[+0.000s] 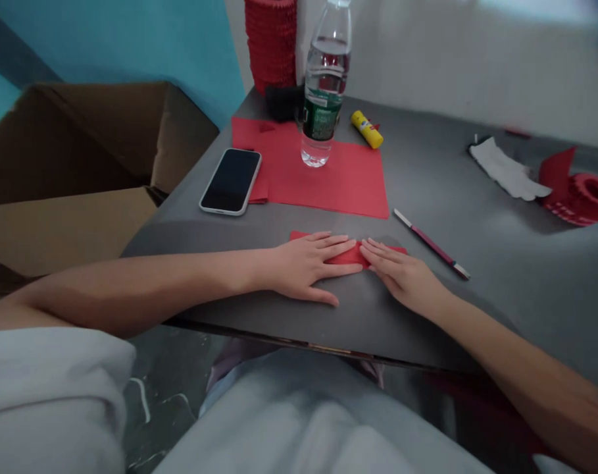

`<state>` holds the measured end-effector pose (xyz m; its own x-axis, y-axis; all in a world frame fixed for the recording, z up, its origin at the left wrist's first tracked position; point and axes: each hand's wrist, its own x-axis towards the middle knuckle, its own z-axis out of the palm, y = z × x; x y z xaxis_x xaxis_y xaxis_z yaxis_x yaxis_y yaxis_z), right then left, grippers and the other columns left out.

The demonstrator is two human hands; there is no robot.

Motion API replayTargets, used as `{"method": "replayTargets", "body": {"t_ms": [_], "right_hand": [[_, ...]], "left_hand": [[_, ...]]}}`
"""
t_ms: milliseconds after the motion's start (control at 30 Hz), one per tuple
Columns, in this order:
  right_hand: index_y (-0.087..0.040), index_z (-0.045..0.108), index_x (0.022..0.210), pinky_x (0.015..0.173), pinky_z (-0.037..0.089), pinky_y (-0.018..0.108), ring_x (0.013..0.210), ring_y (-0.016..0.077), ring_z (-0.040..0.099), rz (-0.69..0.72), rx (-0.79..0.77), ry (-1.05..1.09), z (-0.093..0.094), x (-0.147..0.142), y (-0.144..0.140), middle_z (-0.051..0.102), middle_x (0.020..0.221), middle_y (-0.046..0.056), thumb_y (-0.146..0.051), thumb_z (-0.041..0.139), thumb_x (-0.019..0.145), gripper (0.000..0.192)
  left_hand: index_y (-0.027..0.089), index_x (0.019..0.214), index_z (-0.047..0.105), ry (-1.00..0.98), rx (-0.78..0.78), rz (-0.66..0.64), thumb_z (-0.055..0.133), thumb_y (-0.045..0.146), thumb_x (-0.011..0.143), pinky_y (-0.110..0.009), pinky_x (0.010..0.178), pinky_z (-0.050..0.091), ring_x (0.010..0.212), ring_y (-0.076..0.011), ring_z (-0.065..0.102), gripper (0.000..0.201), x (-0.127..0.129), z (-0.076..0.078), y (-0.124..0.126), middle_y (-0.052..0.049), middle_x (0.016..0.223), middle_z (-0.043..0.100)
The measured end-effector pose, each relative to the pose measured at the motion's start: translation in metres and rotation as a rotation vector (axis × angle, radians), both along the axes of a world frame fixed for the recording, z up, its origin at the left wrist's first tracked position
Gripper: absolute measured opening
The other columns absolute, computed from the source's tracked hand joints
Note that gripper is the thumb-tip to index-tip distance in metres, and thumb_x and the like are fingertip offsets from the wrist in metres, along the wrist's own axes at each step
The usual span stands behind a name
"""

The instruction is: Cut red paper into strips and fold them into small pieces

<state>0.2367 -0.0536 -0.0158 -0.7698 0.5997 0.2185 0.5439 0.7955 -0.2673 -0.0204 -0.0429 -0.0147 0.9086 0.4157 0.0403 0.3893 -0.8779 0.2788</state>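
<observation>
A narrow strip of red paper (345,255) lies flat near the front edge of the grey table, mostly covered by my hands. My left hand (312,264) rests on its left part, palm down, with fingers spread and the thumb on the tabletop. On the strip's right part lies my right hand (402,273), its fingers stretched out flat and close together. The fingertips of both hands almost meet over the strip. Just right of my right hand is a thin pen-like stick (431,243), dark red with pale ends.
Behind the strip lie red paper sheets (338,184), with a water bottle (323,92) on them. A phone (231,181), a glue stick (366,129), a white glove (508,168) and red pleated paper (592,197) surround them. A cardboard box (72,217) stands left of the table (476,316).
</observation>
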Motion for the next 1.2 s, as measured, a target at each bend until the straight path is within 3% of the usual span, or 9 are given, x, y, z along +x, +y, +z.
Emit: {"method": "replayTargets", "body": {"t_ms": [167, 633, 833, 1200], "right_hand": [[-0.020, 0.039, 0.138, 0.108, 0.035, 0.045, 0.130, 0.0180, 0.039, -0.017, -0.062, 0.040, -0.013, 0.001, 0.011, 0.046, 0.137, 0.009, -0.016, 0.037, 0.093, 0.045], [-0.017, 0.053, 0.128, 0.107, 0.037, 0.042, 0.126, 0.0194, 0.044, -0.093, -0.086, 0.065, -0.006, -0.007, 0.005, 0.052, 0.131, 0.009, -0.024, 0.043, 0.093, 0.037], [-0.015, 0.052, 0.128, 0.108, 0.036, 0.040, 0.126, 0.0191, 0.044, -0.097, -0.099, 0.077, -0.006, -0.007, 0.006, 0.052, 0.131, 0.009, -0.024, 0.043, 0.093, 0.038], [-0.015, 0.054, 0.127, 0.109, 0.035, 0.039, 0.126, 0.0186, 0.043, -0.099, -0.106, 0.057, -0.005, -0.006, 0.005, 0.052, 0.131, 0.008, -0.026, 0.042, 0.093, 0.038]], "left_hand": [[0.024, 0.144, 0.027, 0.027, 0.011, 0.000, 0.039, 0.065, 0.085, -0.044, 0.114, 0.010, 0.141, -0.0283, 0.013, 0.073, 0.001, 0.000, 0.000, -0.012, 0.152, 0.015], [0.027, 0.142, 0.031, 0.008, -0.005, 0.002, 0.039, 0.059, 0.089, -0.041, 0.114, 0.011, 0.140, -0.0263, 0.018, 0.063, 0.001, 0.001, 0.004, -0.009, 0.151, 0.022], [0.029, 0.145, 0.023, 0.077, -0.033, -0.011, 0.037, 0.058, 0.090, -0.042, 0.114, 0.006, 0.142, -0.0243, 0.009, 0.064, 0.000, 0.004, 0.005, -0.006, 0.152, 0.018], [0.030, 0.144, 0.024, 0.118, -0.016, -0.038, 0.032, 0.059, 0.091, -0.042, 0.114, 0.005, 0.142, -0.0215, 0.008, 0.061, -0.010, 0.005, 0.010, -0.007, 0.153, 0.013]]}}
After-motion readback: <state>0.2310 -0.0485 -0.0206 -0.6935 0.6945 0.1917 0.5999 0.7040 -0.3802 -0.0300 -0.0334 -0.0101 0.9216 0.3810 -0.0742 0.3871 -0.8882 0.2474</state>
